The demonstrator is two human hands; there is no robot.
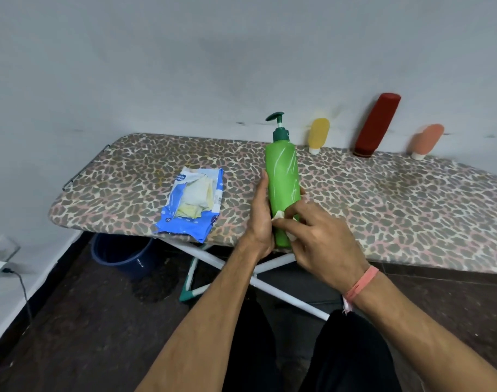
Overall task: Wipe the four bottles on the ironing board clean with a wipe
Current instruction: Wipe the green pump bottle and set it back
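A green pump bottle (282, 176) with a dark green pump head is held upright above the near edge of the leopard-print ironing board (383, 199). My left hand (260, 219) grips its lower left side. My right hand (318, 236) presses a small white wipe (279, 215) against the bottle's lower front. Along the wall at the back right stand three more bottles, cap down: a yellow one (318, 135), a tall dark red one (376, 125) and a peach one (426, 140).
An opened blue wipes pack (192, 205) lies on the board to the left of the bottle. Under the board are white legs (269, 287) and a dark blue bucket (123, 256). A charger and cable (4, 271) are plugged in at the left wall.
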